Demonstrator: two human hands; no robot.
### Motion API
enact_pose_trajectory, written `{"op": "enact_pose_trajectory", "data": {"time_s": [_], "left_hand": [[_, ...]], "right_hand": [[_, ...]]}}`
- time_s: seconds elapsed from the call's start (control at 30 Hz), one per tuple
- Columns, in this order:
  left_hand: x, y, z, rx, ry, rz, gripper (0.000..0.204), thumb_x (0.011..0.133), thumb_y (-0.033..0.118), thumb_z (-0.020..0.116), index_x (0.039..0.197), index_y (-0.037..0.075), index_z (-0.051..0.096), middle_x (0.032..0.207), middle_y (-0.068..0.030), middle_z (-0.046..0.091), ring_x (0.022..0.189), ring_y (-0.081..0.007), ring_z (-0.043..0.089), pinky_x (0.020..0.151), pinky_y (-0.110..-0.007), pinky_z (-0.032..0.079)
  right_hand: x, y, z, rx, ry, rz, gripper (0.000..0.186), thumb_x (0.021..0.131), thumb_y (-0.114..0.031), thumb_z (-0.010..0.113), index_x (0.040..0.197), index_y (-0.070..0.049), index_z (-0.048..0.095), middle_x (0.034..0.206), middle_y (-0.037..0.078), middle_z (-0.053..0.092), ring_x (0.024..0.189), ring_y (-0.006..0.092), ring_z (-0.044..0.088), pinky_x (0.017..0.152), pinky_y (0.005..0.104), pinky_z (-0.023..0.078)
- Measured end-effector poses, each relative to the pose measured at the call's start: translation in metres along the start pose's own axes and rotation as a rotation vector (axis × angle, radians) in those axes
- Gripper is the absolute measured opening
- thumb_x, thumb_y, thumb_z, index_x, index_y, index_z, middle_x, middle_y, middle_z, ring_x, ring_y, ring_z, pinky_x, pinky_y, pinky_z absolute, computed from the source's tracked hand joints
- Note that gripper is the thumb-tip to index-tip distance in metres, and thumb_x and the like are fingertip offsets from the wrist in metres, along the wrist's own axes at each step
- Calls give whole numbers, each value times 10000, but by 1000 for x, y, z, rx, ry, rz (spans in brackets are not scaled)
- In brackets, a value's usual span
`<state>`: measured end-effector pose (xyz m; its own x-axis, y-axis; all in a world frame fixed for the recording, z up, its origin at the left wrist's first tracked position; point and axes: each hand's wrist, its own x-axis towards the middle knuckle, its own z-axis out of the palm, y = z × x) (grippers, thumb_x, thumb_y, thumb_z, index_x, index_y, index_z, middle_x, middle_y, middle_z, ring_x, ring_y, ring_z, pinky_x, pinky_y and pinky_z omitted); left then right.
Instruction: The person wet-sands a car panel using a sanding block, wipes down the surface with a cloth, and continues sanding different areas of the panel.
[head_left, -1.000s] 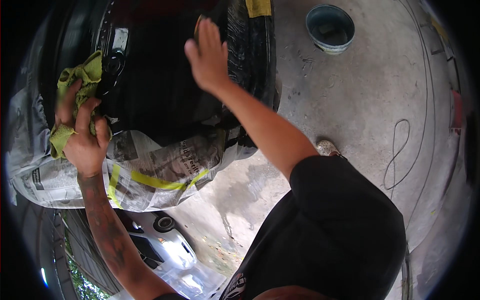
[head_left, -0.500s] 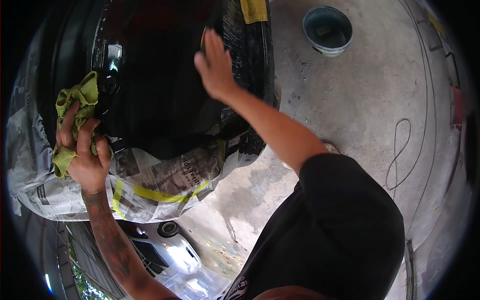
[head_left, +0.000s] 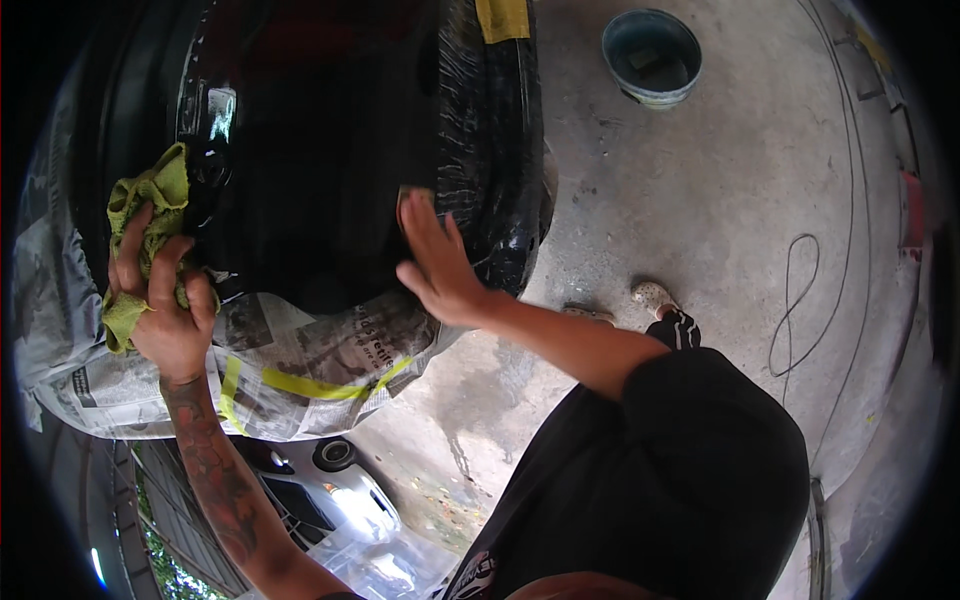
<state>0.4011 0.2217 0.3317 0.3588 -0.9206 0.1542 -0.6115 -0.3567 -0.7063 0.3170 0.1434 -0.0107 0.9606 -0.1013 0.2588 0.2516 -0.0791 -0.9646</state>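
Note:
My left hand (head_left: pixel 175 320) grips a crumpled yellow-green cloth (head_left: pixel 170 185) at the left of a glossy black car panel (head_left: pixel 300 130). My right hand (head_left: pixel 440 255) lies with fingers extended over a thin pad, only its edge showing, on the panel’s right part, beside a band of streaky wet marks (head_left: pixel 455 110). Newspaper masking (head_left: pixel 280 330) with yellow tape (head_left: pixel 310 385) wraps the lower edge of the panel. A folded yellow cloth (head_left: pixel 500 15) rests at the top right of the panel.
A bucket (head_left: pixel 650 60) stands on the concrete floor (head_left: pixel 690 180), right of the panel. A looped cable (head_left: pixel 800 300) and long lines run along the floor at the right. A silver car (head_left: pixel 350 500) is behind at lower left. My shoes (head_left: pixel 655 297) show beside the panel.
My right hand has slid down the panel toward the masked edge, with the thin pad moving along under it. My left hand and cloth moved lower, then stayed nearly still.

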Motion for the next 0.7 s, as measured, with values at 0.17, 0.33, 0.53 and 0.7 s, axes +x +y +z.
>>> {"op": "enact_pose_trajectory", "data": {"time_s": [0.17, 0.33, 0.53, 0.7], "left_hand": [[8, 3, 2, -4, -1, -7, 231, 824, 122, 594, 1036, 132, 686, 1383, -104, 581, 1235, -371, 552, 1031, -486, 463], [2, 2, -1, -8, 0, 6, 234, 817, 99, 600, 1035, 106, 685, 1384, -109, 584, 1226, -357, 562, 1026, -457, 470], [2, 2, 0, 7, 22, 0, 216, 803, 85, 607, 998, 105, 697, 1363, -95, 610, 1184, -357, 599, 994, -451, 492], [-2, -2, -2, 19, 55, 6, 224, 790, 90, 627, 1000, 115, 700, 1358, -63, 615, 1174, -348, 617, 962, -438, 516]], "right_hand": [[153, 43, -73, 181, 370, 75, 785, 1056, -528, 355, 1611, -28, 117, 1675, 221, 132, 1558, 355, 117, 1221, 565, 149], [145, 58, -75, 197, 314, -6, 766, 1053, -549, 360, 1618, -72, 158, 1675, 207, 154, 1552, 362, 141, 1212, 574, 167], [-13, 18, -4, 188, 76, 4, 749, 1064, -499, 370, 1624, -70, 121, 1692, 196, 65, 1566, 356, 61, 1206, 588, 147], [14, 13, -9, 159, 153, 12, 745, 1067, -477, 384, 1610, -28, 143, 1682, 223, 87, 1565, 353, 86, 1202, 591, 161]]}}
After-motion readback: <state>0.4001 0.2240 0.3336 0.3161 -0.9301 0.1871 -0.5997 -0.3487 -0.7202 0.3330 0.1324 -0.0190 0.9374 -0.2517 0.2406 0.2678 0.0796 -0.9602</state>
